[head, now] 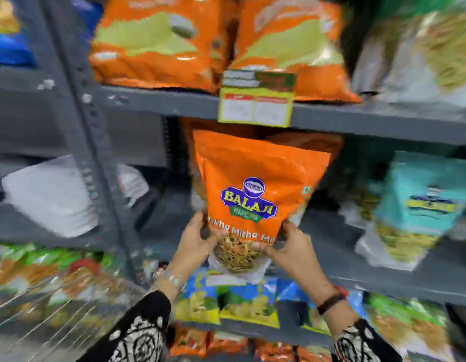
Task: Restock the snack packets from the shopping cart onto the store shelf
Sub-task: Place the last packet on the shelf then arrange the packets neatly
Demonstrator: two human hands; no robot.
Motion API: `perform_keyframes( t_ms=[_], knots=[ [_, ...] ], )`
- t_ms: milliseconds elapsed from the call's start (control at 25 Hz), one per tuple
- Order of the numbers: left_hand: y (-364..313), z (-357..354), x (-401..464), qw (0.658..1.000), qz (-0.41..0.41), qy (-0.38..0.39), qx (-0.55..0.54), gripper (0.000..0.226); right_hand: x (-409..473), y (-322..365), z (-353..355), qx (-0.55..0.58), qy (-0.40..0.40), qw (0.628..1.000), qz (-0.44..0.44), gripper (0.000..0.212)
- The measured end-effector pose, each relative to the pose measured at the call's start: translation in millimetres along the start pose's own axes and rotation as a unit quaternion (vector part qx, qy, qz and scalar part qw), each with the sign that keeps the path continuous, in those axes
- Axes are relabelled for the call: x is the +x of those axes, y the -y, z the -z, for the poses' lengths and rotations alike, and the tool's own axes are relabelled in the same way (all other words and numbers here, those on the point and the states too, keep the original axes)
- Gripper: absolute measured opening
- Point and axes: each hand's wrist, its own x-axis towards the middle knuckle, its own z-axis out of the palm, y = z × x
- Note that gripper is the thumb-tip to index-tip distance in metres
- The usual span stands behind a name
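Note:
An orange Balaji snack packet (255, 189) stands upright in front of the middle shelf (357, 254), held by its lower corners. My left hand (198, 240) grips its bottom left and my right hand (292, 246) its bottom right. Its clear window shows the snack mix. Behind it, more orange packets (305, 142) sit deeper on the same shelf. At the lower left is the wire shopping cart (44, 309) with several blurred packets in it.
Large orange packets (158, 43) fill the upper shelf, with a price label (255, 105) on its edge. Teal packets (420, 194) stand at the right of the middle shelf. A grey upright post (88, 131) stands at the left. Blue and yellow packets (239, 304) line the shelf below.

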Motion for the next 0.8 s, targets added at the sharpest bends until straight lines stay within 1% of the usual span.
perform_keyframes(
  t_ms=[80,120,240,320,400,520,680,800],
  knots=[
    [-11.9,-60.4,22.1,0.994,-0.008,0.104,-0.018,0.048,-5.6,-22.5,48.9,-0.025,-0.077,0.996,-0.035,0.040],
    [-14.1,-86.5,30.8,0.989,-0.004,0.144,-0.019,0.052,-7.4,-32.8,67.7,-0.040,-0.105,0.992,-0.058,0.041],
    [-14.7,-150.0,52.4,0.978,-0.003,0.209,-0.014,0.064,-10.1,-63.7,105.7,-0.087,-0.168,0.977,-0.103,0.045],
    [-9.7,-176.0,65.2,0.971,-0.006,0.239,0.009,0.064,-10.3,-80.1,114.6,-0.083,-0.196,0.969,-0.121,0.047],
    [-1.8,-197.4,83.4,0.961,0.008,0.277,0.016,0.066,-6.0,-96.7,115.7,-0.071,-0.217,0.963,-0.146,0.046],
    [13.8,-218.6,100.5,0.953,0.028,0.301,0.020,0.067,0.3,-116.8,109.3,-0.058,-0.245,0.950,-0.185,0.044],
    [25.6,-233.3,107.5,0.953,0.034,0.299,0.009,0.061,4.1,-131.3,105.4,-0.070,-0.277,0.937,-0.201,0.048],
    [29.4,-237.4,107.6,0.958,0.022,0.285,-0.002,0.069,1.8,-132.4,103.9,-0.038,-0.280,0.937,-0.203,0.054]
  ],
)
